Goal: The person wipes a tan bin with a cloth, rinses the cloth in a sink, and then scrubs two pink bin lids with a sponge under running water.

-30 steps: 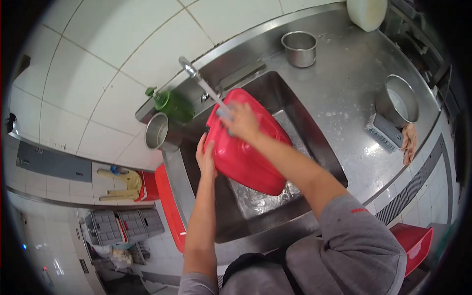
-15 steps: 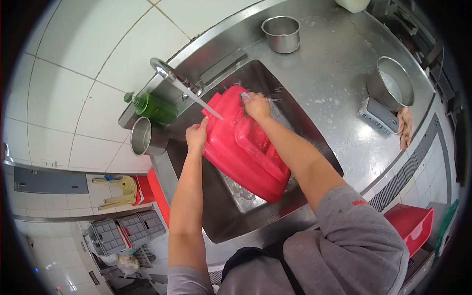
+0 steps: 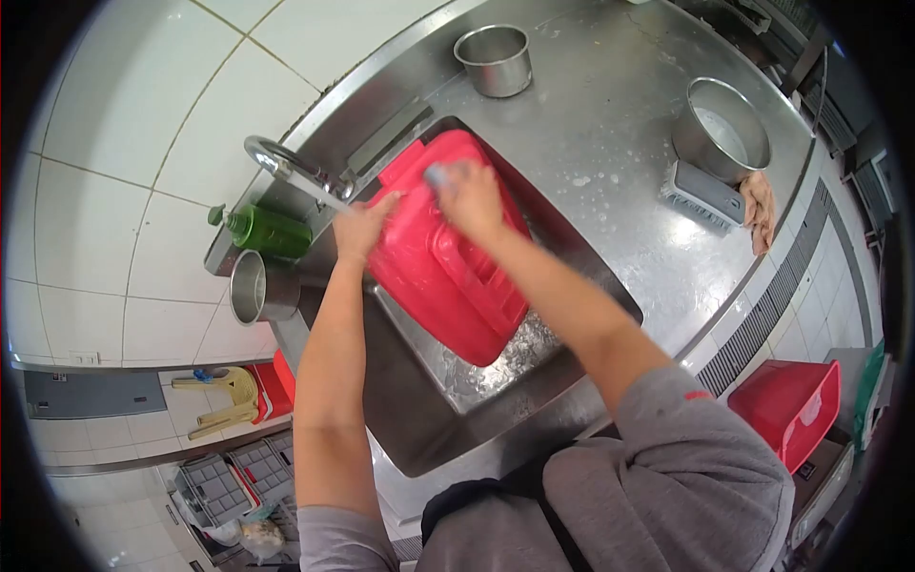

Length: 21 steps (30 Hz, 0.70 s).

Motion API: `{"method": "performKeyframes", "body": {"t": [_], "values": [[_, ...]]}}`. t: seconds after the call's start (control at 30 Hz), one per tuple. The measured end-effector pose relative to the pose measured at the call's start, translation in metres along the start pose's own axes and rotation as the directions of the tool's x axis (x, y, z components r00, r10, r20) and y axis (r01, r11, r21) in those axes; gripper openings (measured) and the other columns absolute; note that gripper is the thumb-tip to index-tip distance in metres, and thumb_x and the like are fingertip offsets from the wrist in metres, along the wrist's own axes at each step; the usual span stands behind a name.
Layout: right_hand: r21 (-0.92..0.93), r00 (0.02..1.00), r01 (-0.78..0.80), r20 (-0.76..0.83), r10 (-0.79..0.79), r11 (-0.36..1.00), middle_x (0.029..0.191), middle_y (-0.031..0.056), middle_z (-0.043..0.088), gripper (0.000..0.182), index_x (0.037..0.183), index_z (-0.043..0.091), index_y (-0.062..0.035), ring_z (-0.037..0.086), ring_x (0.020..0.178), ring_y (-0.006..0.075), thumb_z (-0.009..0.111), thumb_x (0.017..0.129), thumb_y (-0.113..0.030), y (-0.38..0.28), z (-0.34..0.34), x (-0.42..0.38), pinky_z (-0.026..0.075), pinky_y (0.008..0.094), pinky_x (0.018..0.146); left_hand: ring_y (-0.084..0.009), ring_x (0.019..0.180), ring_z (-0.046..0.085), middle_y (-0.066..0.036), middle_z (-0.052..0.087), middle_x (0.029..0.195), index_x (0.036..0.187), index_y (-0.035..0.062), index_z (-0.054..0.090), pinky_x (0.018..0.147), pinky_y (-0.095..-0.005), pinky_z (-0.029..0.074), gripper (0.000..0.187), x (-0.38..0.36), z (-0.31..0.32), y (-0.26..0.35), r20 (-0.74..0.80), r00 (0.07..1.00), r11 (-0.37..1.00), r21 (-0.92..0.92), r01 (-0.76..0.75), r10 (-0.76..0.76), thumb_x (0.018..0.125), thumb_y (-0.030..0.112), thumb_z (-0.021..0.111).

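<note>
A red plastic container (image 3: pixel 419 276) with a moulded handle leans in the steel sink (image 3: pixel 400 439). My left hand (image 3: pixel 360 229) grips its upper left edge, thumb on top and fingers partly hidden. My right hand (image 3: pixel 470 202), smeared by motion, is closed around a small grey-blue scrubbing pad (image 3: pixel 437 175) against the container's upper face. From the tap (image 3: pixel 276 157) a stream of water falls at my left hand. Shallow water shows on the sink floor below the container.
A green pump bottle (image 3: pixel 272 232) and a steel pot (image 3: pixel 262 289) stand left of the sink. On the counter are another steel pot (image 3: pixel 494 62), a larger pot (image 3: pixel 721 132), a grey brush (image 3: pixel 705 195) and a tan cloth (image 3: pixel 759 212). A red bin (image 3: pixel 777 405) stands at right.
My right hand has moved the pad left across the container's upper face. The container has shifted up within the sink and tilted, and my left hand sits closer to the water stream.
</note>
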State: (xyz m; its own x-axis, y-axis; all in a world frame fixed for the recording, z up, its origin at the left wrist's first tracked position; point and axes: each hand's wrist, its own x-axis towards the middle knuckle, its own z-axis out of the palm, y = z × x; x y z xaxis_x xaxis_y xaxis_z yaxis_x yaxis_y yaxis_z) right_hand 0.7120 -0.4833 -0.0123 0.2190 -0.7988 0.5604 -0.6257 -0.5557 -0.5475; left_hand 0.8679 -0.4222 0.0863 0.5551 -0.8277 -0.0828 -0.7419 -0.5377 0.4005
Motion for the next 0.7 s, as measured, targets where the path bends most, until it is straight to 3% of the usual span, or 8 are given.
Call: {"method": "performKeyframes", "body": {"t": [0.07,0.17,0.3,0.37,0.43,0.5,0.57,0.7], "values": [[0.304,0.917,-0.392,0.052,0.396,0.868,0.093,0.0141,0.055,0.027,0.102,0.057,-0.0139,0.054,0.078,0.0334,0.051,0.079,-0.026,0.043,0.013,0.014,0.046,0.0444,0.066,-0.0258,0.073,0.061,-0.018,0.063,0.077,0.076,-0.0064,0.063,0.069,-0.0340,0.046,0.058,0.000,0.013,-0.021,-0.123,0.992,0.974,-0.223,-0.047,0.020,0.060,0.049,0.072],[0.081,0.915,-0.402,0.008,0.403,0.912,0.099,0.0141,0.054,0.030,0.105,0.055,-0.0153,0.053,0.083,0.0335,0.052,0.078,-0.026,0.005,-0.001,0.013,0.045,0.0438,0.070,-0.0203,0.067,0.059,-0.015,0.063,0.073,0.081,-0.0083,0.062,0.066,-0.0327,0.045,0.053,-0.018,0.007,-0.026,-0.029,1.000,0.941,-0.338,-0.021,0.012,0.064,0.041,0.072],[0.180,0.998,0.039,-0.064,-0.027,0.983,0.111,0.0144,0.047,0.031,0.103,0.056,-0.0138,0.044,0.103,0.0327,0.055,0.075,-0.027,-0.085,-0.006,-0.026,0.037,0.0456,0.082,-0.0140,0.063,0.055,-0.011,0.062,0.069,0.083,-0.0084,0.062,0.062,-0.0285,0.044,0.043,-0.037,0.014,-0.050,-0.049,0.998,0.830,-0.557,-0.004,-0.028,0.070,0.032,0.070],[0.288,0.994,0.097,0.023,-0.108,0.953,0.112,0.0133,0.047,0.033,0.104,0.057,-0.0151,0.044,0.104,0.0308,0.056,0.074,-0.029,-0.091,-0.002,-0.023,0.038,0.0450,0.081,-0.0094,0.062,0.052,-0.006,0.060,0.068,0.081,-0.0071,0.062,0.058,-0.0251,0.042,0.034,-0.069,0.008,-0.059,-0.062,0.990,0.735,-0.676,0.051,-0.126,0.074,0.026,0.068],[0.246,0.992,-0.012,0.125,-0.019,0.969,0.114,0.0122,0.047,0.035,0.106,0.056,-0.0152,0.044,0.105,0.0307,0.056,0.074,-0.030,-0.077,0.017,-0.007,0.040,0.0441,0.081,-0.0074,0.058,0.048,-0.003,0.057,0.065,0.077,-0.0056,0.062,0.054,-0.0237,0.040,0.031,-0.094,0.020,-0.100,-0.099,0.964,0.666,-0.740,0.094,-0.246,0.075,0.025,0.067],[0.323,0.955,-0.296,0.113,0.274,0.899,0.113,0.0121,0.048,0.035,0.107,0.056,-0.0154,0.046,0.099,0.0335,0.051,0.077,-0.032,-0.059,0.054,-0.004,0.041,0.0437,0.081,-0.0069,0.055,0.044,-0.001,0.054,0.061,0.068,-0.0036,0.059,0.050,-0.0242,0.038,0.031,-0.129,0.027,-0.121,-0.213,0.923,0.651,-0.757,0.050,-0.319,0.076,0.025,0.068],[0.160,0.737,-0.618,0.459,0.496,0.770,0.115,0.0128,0.047,0.037,0.109,0.054,-0.0160,0.045,0.102,0.0341,0.050,0.077,-0.033,-0.063,0.054,-0.018,0.041,0.0447,0.081,-0.0060,0.055,0.044,0.000,0.054,0.061,0.066,-0.0015,0.059,0.050,-0.0225,0.037,0.029,-0.159,0.036,-0.146,-0.238,0.880,0.686,-0.717,0.127,-0.411,0.076,0.024,0.068],[0.235,0.996,-0.008,0.092,-0.014,0.972,0.118,0.0141,0.046,0.037,0.108,0.055,-0.0156,0.044,0.106,0.0341,0.057,0.072,-0.024,-0.119,0.019,-0.098,0.040,0.0426,0.085,-0.0071,0.056,0.047,-0.002,0.056,0.065,0.071,-0.0014,0.059,0.051,-0.0213,0.039,0.025,-0.192,0.050,-0.166,-0.201,0.836,0.511,-0.853,0.107,-0.510,0.078,0.022,0.065]]}}
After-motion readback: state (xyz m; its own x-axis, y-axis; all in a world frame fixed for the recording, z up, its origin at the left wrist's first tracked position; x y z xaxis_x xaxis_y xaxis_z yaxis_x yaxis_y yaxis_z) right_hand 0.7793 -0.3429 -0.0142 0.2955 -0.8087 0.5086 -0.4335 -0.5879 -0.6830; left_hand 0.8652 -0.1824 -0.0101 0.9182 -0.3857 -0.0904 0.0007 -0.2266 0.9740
